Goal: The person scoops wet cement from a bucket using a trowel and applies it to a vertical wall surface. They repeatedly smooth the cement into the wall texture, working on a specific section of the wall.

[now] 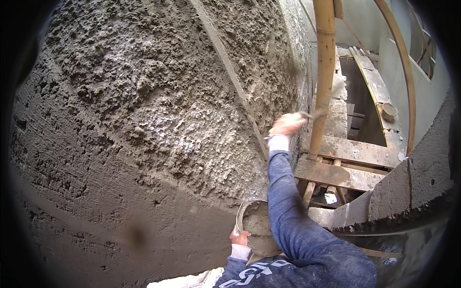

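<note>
My left hand (239, 237) grips the rim of a round bucket (242, 211) close to my body. Wet grey mortar (259, 223) lies inside it, and my right sleeve hides part of the rim. Farther out, beside the wall, my right hand (287, 125) is closed around the handle of what looks like a trowel (306, 115). Motion smears that tool, and its blade cannot be made out clearly. The wall (173, 120) carries rough, lumpy mortar above and a smoother grey coat (182, 225) below. A straight band (225, 67) runs slanting down through the rough part.
A bamboo pole (324, 62) stands upright just right of my right hand. Beyond it are scaffold planks (345, 175) with gaps between them. A small round container (389, 112) rests on the far right planks. A curved concrete edge (389, 197) borders the lower right.
</note>
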A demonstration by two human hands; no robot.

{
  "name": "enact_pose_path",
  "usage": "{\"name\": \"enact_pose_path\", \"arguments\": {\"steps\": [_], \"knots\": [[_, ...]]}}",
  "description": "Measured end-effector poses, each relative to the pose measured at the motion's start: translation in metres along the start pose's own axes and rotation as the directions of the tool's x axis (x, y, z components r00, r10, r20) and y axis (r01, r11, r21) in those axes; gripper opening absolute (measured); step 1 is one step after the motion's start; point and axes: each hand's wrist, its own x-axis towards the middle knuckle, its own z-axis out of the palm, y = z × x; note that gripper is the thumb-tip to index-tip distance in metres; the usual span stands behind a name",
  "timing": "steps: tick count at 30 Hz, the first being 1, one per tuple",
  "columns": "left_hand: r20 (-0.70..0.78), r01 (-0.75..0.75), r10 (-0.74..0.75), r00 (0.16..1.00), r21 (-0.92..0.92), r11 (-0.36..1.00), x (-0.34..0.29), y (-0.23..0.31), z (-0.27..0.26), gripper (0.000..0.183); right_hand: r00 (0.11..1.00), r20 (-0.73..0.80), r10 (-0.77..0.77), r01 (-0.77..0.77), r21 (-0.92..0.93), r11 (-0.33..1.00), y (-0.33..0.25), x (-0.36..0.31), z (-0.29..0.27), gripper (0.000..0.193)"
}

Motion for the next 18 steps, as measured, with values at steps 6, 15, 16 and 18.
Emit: {"name": "enact_pose_path", "arguments": {"steps": [6, 15, 16, 18], "knots": [[-0.027, -0.036, 0.04, 0.999, 0.132, 0.991, -0.001, 0.018, -0.002, 0.055, 0.557, 0.815, 0.16, 0.599, -0.528, 0.602, -0.109, -0.174, 0.014, 0.025], [-0.063, -0.035, 0.043, 0.997, 0.128, 0.991, 0.011, -0.012, 0.021, 0.052, 0.503, 0.746, 0.436, 0.506, -0.664, 0.551, -0.2, -0.161, -0.237, 0.037], [-0.078, -0.032, 0.038, 0.996, 0.073, 0.997, 0.014, -0.021, 0.019, 0.052, 0.469, 0.684, 0.559, 0.42, -0.729, 0.541, -0.211, -0.167, -0.272, 0.043], [-0.085, -0.065, 0.072, 0.994, 0.079, 0.995, 0.029, -0.036, 0.031, 0.057, 0.233, 0.571, 0.787, 0.452, -0.78, 0.433, -0.234, -0.159, -0.32, 0.045]]}}
